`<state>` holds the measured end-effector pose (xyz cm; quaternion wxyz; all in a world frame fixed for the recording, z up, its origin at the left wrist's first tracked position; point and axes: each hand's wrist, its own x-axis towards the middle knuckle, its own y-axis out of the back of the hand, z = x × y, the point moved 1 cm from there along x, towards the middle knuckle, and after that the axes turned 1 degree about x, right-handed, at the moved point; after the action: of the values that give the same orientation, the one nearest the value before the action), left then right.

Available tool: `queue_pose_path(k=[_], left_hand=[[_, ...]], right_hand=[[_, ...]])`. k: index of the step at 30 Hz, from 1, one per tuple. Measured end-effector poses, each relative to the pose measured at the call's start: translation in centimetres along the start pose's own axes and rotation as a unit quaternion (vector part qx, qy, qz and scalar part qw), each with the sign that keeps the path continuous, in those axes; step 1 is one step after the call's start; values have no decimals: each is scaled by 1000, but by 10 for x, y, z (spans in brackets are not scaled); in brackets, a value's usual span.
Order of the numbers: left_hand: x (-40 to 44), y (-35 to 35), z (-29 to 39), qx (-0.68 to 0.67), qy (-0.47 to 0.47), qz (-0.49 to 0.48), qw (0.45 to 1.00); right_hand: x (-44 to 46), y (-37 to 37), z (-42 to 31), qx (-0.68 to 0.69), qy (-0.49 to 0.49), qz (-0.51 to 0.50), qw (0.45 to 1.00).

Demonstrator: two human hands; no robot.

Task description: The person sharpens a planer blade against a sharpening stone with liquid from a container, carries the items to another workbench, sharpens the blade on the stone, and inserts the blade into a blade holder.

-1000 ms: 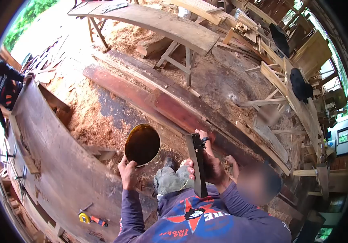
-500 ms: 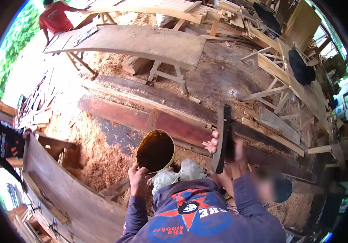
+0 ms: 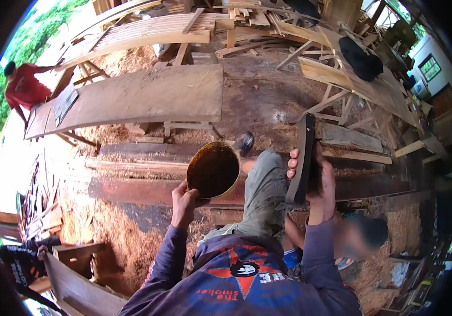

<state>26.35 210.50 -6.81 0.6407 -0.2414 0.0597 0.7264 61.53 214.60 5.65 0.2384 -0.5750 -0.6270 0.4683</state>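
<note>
My left hand (image 3: 185, 204) grips the near rim of a round can (image 3: 198, 157), thumb over the edge. The can's inside is dark brown; how full it is I cannot tell. In my right hand (image 3: 325, 184) is a long, narrow dark block with what look like black bristles along its right side, a brush (image 3: 303, 158). Fingertips curl around its left edge, and it stands nearly upright in view. Brush and can are apart. Long reddish-brown planks (image 3: 131, 190) lie on the ground beyond and beneath both hands.
My trouser leg (image 3: 268, 187) reaches forward between the hands. A person (image 3: 365, 237) is close by at the right. A wide board on trestles (image 3: 147, 97) stands ahead, with a person in red (image 3: 28, 87) at its end. Another person (image 3: 23, 263) is lower left. Sawdust (image 3: 99, 229) covers the ground.
The view has swung, shifting the boards and benches. My leg now extends forward with a foot showing near the can. Both hands keep their holds, and sit slightly farther right in view.
</note>
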Motion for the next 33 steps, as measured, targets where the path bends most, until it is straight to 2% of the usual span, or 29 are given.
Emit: queue_pose_path(k=[3,6,8,9,11,12,14,17,18,20,21,22,24,26,33], left_hand=[[49,-31,8,-27,-11,-45,999],[112,-62,-3,-26,22,-54,998],[151,-99,17,7,26,-47,999],[178,-106,13,95,-61,-68,991],[233,-136,28,120,-44,-56,990],[248,-162,52,50,65,-28,996],[290,-203,89,22,125,-4,992],[360,-245,120,-17,158,-17,987],[387,-257,133,11,102,-25,994],[433,-289,172,-30,113,5,993],[462,-291,177,53,67,-5,996],[489,-297,181,16,65,12,998],[538,-308,211,34,34,-5,999],[572,-336,262,-33,72,5,997],[740,-379,346,-36,19,-26,999]], right_hand=[[40,22,-14,5,11,21,1000],[99,43,-45,-15,-5,28,999],[153,56,-75,-63,-27,48,996],[180,54,-90,-46,-27,64,997],[238,51,-129,-28,-38,95,994],[265,52,-153,-29,-52,116,991],[318,47,-199,-36,-51,94,994],[374,44,-260,-30,-59,87,994],[390,39,-278,-31,-51,70,996],[415,31,-307,-30,-45,71,996],[429,27,-320,-32,-34,85,995],[441,25,-333,-36,-24,98,994],[466,21,-356,-19,-32,107,994],[493,11,-376,-20,-16,117,993],[637,27,-451,-33,-4,162,986]])
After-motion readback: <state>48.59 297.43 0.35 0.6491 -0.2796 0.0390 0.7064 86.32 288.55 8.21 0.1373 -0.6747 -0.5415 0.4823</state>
